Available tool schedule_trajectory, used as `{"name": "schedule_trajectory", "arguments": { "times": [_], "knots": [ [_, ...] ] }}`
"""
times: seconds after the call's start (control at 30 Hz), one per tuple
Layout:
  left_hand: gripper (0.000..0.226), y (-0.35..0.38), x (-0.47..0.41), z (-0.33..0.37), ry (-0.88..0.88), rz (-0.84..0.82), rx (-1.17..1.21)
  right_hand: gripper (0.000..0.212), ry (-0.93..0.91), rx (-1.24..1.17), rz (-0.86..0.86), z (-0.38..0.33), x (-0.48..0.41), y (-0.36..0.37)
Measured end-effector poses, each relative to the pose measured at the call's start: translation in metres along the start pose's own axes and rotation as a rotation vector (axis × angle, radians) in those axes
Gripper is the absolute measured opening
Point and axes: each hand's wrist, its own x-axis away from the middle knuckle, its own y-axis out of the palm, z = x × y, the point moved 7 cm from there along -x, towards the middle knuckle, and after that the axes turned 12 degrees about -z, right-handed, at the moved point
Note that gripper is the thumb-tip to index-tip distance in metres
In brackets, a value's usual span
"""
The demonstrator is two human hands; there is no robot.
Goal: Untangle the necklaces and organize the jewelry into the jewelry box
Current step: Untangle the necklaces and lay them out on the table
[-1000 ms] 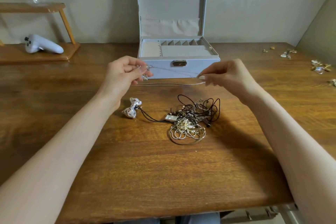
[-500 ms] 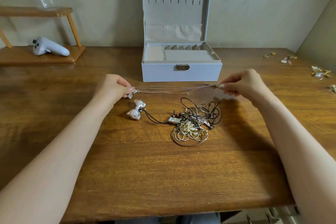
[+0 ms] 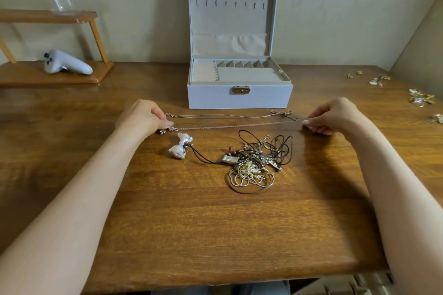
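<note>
**On a wooden table, a fine chain drawn straight between two hands**

On the near side of an open jewelry box [image 3: 239,98], a person stretches a thin chain necklace [image 3: 239,125] level from left to right. The left hand [image 3: 143,118] has its fingers curled and pinches the chain's left end, where small charms [image 3: 165,130] hang. The right hand [image 3: 335,115], also curled, pinches the right end. Whether the chain touches the table [image 3: 191,235] cannot be told.

Just beyond it, toward the box, a second fine necklace [image 3: 223,116] lies parallel. Its small bow pendant [image 3: 284,113] is at the right, and its left end runs up to the left hand's fingers.

Nearer the camera sits a tangle of necklaces [image 3: 256,163] made up of dark cords, beads and gold loops. One cord trails left to a silver bow pendant [image 3: 181,147].

The pale grey box stands at the far middle of the table with its lid [image 3: 230,19] upright against the wall and its divided tray showing. Far left, a white game controller [image 3: 64,64] rests on a wooden stand [image 3: 55,78]. Along the far right edge lie loose pieces of jewelry [image 3: 420,98], well apart from the hands.
</note>
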Motion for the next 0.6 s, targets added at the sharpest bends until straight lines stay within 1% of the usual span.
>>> {"name": "schedule_trajectory", "arguments": {
  "times": [0.27,0.4,0.6],
  "knots": [
    [0.017,0.0020,-0.0002,-0.0015,0.021,0.035,0.040,0.015,0.038,0.013,0.035,-0.0011,0.0023,-0.0008],
    [0.016,0.0026,-0.0007,-0.0020,0.001,0.068,0.015,0.015,0.071,0.007,0.066,0.0014,0.0036,-0.0026],
    [0.017,0.0025,-0.0003,-0.0040,-0.020,0.104,-0.014,0.014,0.056,0.028,0.076,0.0004,0.0037,-0.0032]
  ]
}}
